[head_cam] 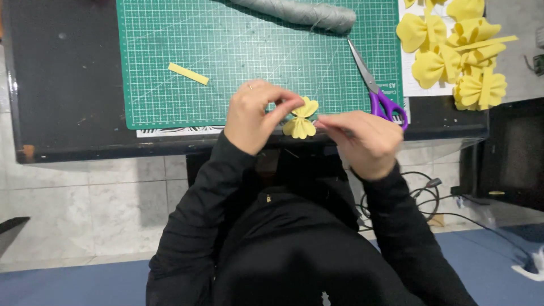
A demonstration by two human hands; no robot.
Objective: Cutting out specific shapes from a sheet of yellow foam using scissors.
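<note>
Keep your left hand [253,115] pinching the pleated yellow bow [301,118] at its waist. Your right hand [362,139] pinches something thin beside it; pull it snug without flattening the folds.

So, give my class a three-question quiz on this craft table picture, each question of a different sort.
1. True or false: the purple-handled scissors lie on the floor.
2. What does the left hand pinch? A) a yellow bow piece B) a grey roll C) a cable
3. Fill in: the loose yellow strip lies on the green ____.

Key: 1 false; 2 A; 3 cutting mat.
</note>
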